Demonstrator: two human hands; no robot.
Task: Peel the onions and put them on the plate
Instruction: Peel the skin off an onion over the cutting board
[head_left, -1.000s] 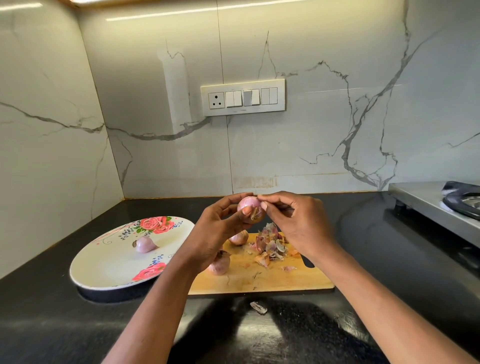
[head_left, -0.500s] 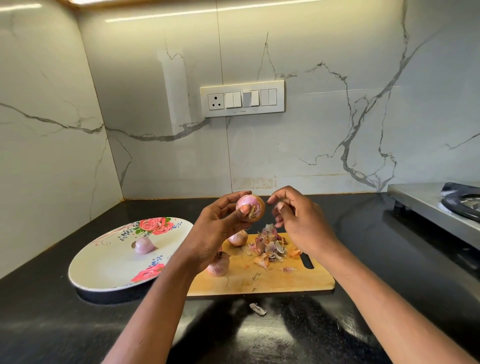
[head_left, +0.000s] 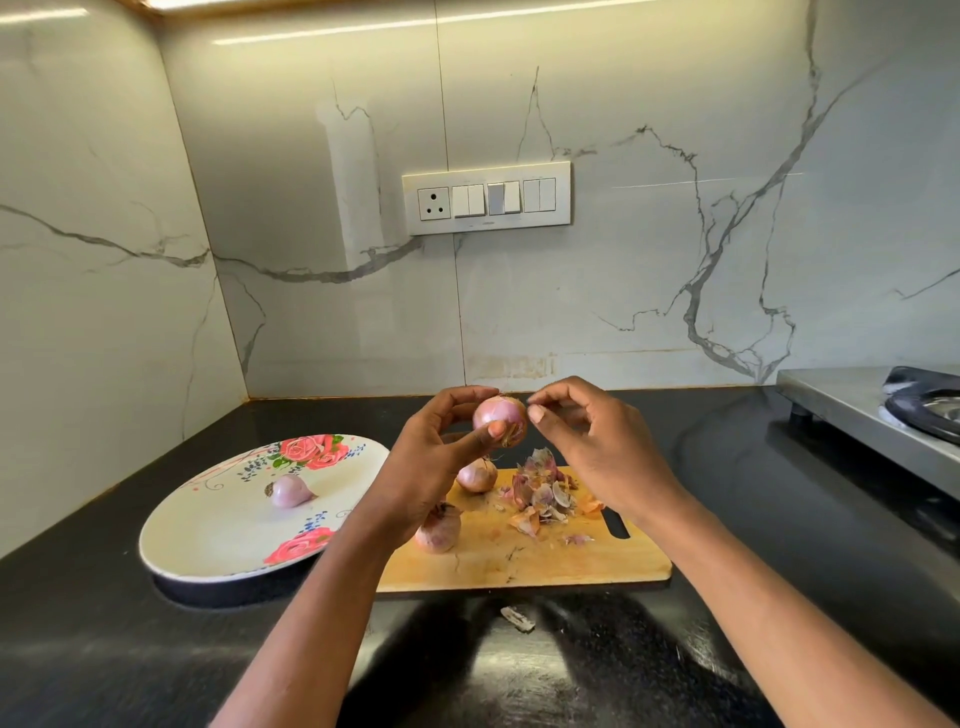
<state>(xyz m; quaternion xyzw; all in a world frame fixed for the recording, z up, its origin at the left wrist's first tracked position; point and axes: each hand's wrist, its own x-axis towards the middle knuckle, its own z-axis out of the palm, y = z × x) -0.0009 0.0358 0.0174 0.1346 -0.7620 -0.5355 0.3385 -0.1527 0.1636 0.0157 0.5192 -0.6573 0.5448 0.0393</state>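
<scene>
**Operator:** Fingers (head_left: 470, 402) of my left hand (head_left: 431, 462) are curled around a small round pink onion with papery skin partly removed (head_left: 498, 418); the thumb presses its front, the fingertips wrap over its top. The onion is held in the air above the far end of the rectangular wooden cutting board (head_left: 545, 564).

**Supervisor:** Right hand?

**Operator:** My right hand (head_left: 597, 447) is just beside the onion, on its right. Index finger and thumb are bent toward each other at the onion's upper edge. I cannot tell whether they pinch a skin flake or touch the onion.

**Supervisor:** Other onions?

**Operator:** Two unpeeled brownish-pink onions rest on the board: one near its far left corner (head_left: 477, 474), one at its left edge, partly behind my left wrist (head_left: 439, 530). One peeled pale purple onion (head_left: 288, 491) lies on the oval white plate with red rose print (head_left: 208, 540), left of the board.

**Supervisor:** Waste?

**Operator:** A pile of dry purple and orange peels (head_left: 543, 496) sits on the board, under my right hand. One loose scrap (head_left: 517, 619) lies on the black countertop (head_left: 779, 519), near the board's front edge.
</scene>
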